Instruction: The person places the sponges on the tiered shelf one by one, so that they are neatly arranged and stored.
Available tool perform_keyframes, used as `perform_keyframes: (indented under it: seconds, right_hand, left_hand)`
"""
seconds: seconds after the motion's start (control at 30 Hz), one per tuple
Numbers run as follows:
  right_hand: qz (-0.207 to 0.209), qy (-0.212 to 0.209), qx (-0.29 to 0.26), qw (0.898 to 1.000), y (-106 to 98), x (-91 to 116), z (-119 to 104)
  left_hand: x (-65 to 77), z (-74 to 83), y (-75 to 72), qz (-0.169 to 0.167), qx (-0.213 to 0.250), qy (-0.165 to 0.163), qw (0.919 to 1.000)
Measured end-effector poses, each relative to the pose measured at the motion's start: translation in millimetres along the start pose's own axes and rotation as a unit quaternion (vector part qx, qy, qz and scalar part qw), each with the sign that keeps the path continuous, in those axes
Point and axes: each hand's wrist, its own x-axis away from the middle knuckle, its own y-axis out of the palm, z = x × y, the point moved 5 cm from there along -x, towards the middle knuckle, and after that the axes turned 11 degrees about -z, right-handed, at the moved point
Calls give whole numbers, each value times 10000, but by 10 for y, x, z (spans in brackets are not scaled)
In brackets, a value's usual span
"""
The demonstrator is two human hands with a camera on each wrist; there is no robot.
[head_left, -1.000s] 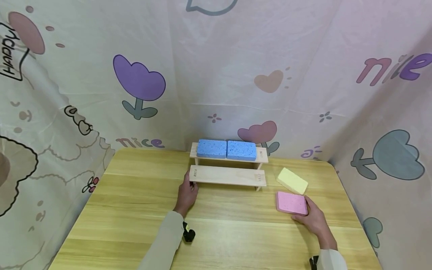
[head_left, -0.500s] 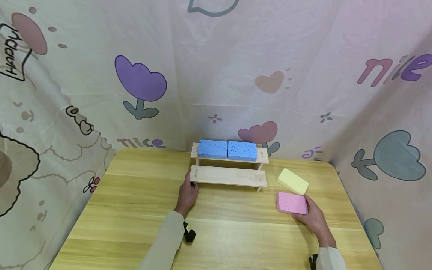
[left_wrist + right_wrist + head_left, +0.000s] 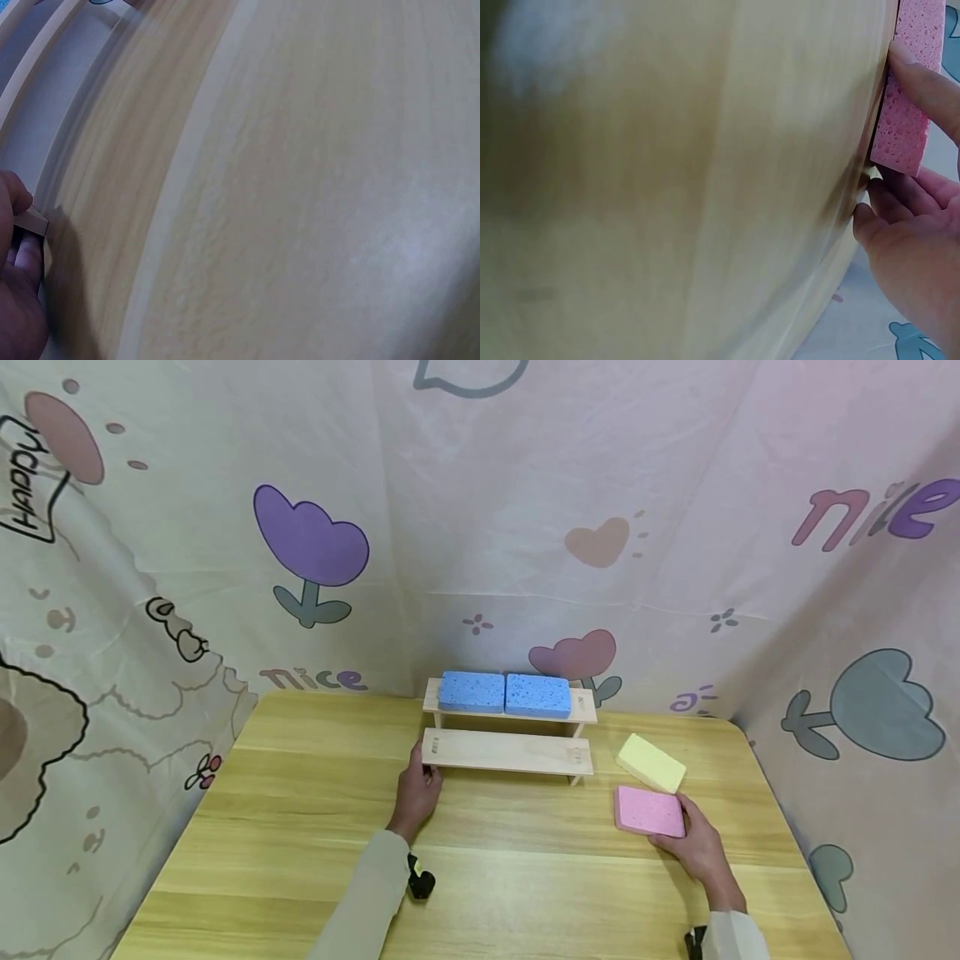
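A two-tier wooden stand (image 3: pixel 506 752) stands near the back of the table. My left hand (image 3: pixel 417 792) grips the left end of its lower tier; in the left wrist view, thumb and fingers close around a wooden piece of it. Two blue sponges (image 3: pixel 471 692) lie side by side on the upper tier. To the right, a pink sponge (image 3: pixel 648 812) lies flat on the table, held at its right end by my right hand (image 3: pixel 699 846). The right wrist view has the thumb along the sponge's (image 3: pixel 906 97) side, with the other fingers by its end, partly hidden.
A yellow sponge (image 3: pixel 651 763) lies askew just behind the pink one, close to my right fingers. The wood-grain table (image 3: pixel 525 877) runs back to a printed cloth (image 3: pixel 465 527), which also hangs along both sides.
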Motion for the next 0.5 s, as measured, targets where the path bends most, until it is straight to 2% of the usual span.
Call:
perform_keyframes:
  seconds: [0.23,0.5]
  right_hand:
    - [24,-114,-47,9999,36,16,-12]
    - [172,-47,1,9998,23,51,-19]
  left_hand:
    - [36,-19,-9,15,46,-162,9999]
    - [-2,5,6,-58,78,-114,9999]
